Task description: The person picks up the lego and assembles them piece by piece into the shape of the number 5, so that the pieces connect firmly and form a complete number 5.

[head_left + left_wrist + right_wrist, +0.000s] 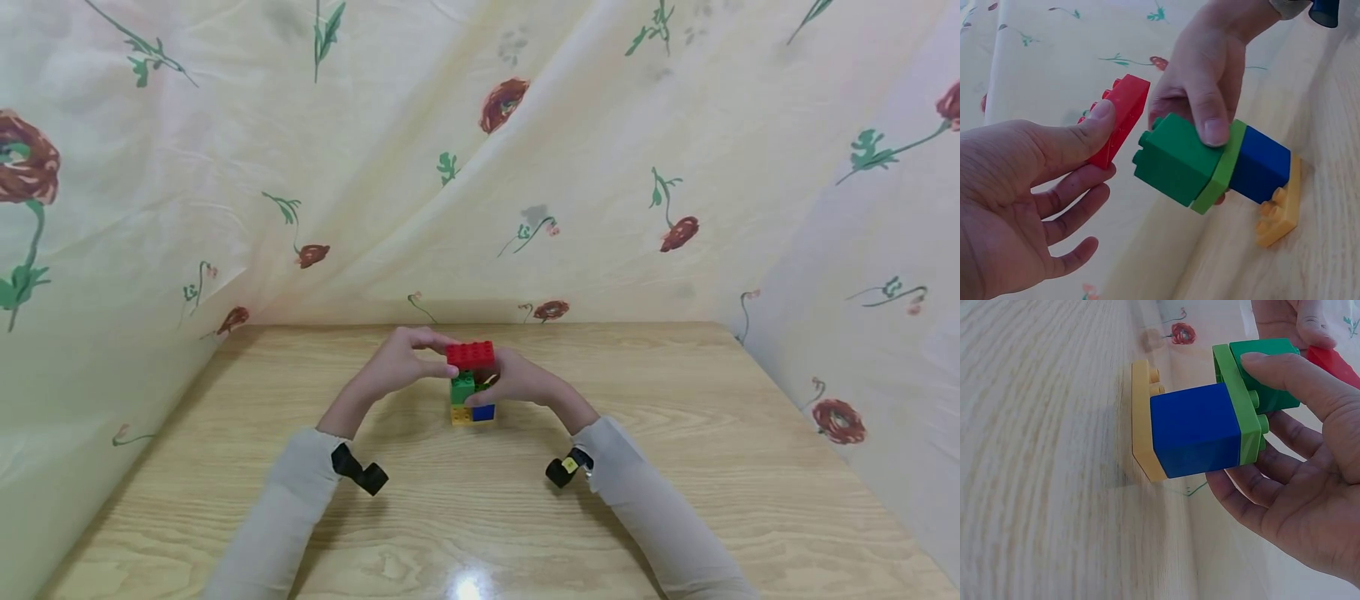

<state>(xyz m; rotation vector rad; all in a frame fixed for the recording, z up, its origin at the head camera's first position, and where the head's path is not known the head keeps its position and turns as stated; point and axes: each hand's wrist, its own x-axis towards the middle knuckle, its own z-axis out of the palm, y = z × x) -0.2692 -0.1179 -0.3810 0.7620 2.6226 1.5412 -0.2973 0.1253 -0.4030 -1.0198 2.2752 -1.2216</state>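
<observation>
My left hand (396,363) pinches a flat red toy brick (470,356) between thumb and fingers. That brick is just above a small stack, apart from it in the left wrist view. From the bottom, the stack has a yellow plate (1286,215), a blue block (1262,164), a light green plate (1220,170) and a dark green block (1177,160). The dark green block sits over one end of the light green plate, whose other studs are bare. My right hand (525,382) grips the stack near its top, thumb on the dark green block.
The stack stands on a pale wooden table (480,517). A flowered cloth (390,167) hangs behind the table and along both sides. Each wrist wears a black strap with a small camera (372,478).
</observation>
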